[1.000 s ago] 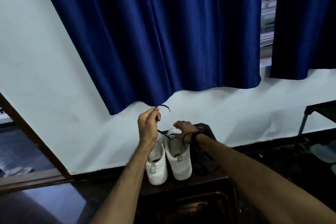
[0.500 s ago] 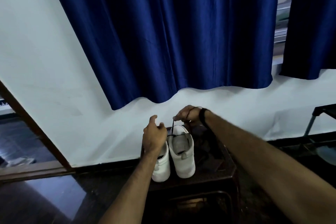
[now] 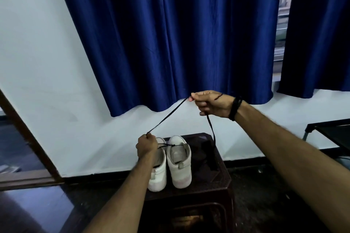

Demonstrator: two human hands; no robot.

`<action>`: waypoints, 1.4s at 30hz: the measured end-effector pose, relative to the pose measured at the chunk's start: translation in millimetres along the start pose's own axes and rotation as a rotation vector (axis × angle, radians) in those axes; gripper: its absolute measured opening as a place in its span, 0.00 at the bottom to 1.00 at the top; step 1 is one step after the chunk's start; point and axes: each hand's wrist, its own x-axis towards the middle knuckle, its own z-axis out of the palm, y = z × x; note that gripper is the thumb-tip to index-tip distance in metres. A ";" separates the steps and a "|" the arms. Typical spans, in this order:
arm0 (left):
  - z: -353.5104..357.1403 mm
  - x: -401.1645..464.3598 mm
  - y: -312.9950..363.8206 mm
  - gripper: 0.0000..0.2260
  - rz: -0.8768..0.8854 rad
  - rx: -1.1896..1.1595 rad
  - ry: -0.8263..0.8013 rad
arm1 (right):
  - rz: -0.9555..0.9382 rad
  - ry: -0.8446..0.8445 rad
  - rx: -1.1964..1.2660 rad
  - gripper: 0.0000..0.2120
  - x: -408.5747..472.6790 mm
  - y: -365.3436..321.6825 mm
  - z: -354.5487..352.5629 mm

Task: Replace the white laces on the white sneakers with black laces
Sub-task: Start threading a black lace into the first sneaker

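We've got the left hand low, just over the left sneaker, its grip pinching the black lace. From there the lace runs taut up and to the right to the right hand, whose grip is closed round it; a slack tail drops from that fist toward the surface. Right sneaker sits beside the left, w/ lace across its collar. Left hand's nearer the eyelets, so threading falls to it, we'd say. Vs 0.5 s ago: right hand has risen and swung right, pulling the lace out long.
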 end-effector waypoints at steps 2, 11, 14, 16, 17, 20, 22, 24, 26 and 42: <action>-0.3 -9.6 1.9 0.16 -0.006 0.211 -0.031 | -0.015 0.002 -0.010 0.11 2.2 1.7 5.7; -5.7 -69.7 69.5 0.12 0.598 -0.291 -0.505 | -0.032 -0.020 -0.170 0.12 15.6 7.9 46.9; -14.6 -58.1 77.3 0.20 0.554 -0.284 -0.479 | -0.023 0.054 -0.157 0.11 13.3 6.3 45.2; -19.3 -34.9 69.7 0.22 0.483 -0.316 -0.286 | 0.005 0.088 -0.145 0.10 6.6 10.5 32.6; -23.3 -23.1 64.2 0.21 0.436 -0.345 -0.191 | 0.024 0.084 -0.144 0.11 2.0 14.3 24.6; -40.7 -0.3 51.6 0.21 0.286 -0.319 0.032 | 0.081 0.062 -0.140 0.11 -13.3 26.9 3.3; -44.8 4.5 40.9 0.17 0.177 -0.026 0.150 | 0.072 0.064 -0.082 0.10 -19.5 33.2 -4.2; -39.9 -7.6 34.9 0.13 0.151 0.198 0.272 | 0.038 0.091 0.042 0.09 -18.2 36.9 -1.7; -26.3 -30.3 32.3 0.13 0.414 0.078 0.337 | 0.006 0.130 0.192 0.10 -11.2 36.8 9.9; -9.0 -46.1 31.4 0.12 0.320 -0.115 -0.616 | -0.134 0.482 0.351 0.10 33.0 51.6 30.2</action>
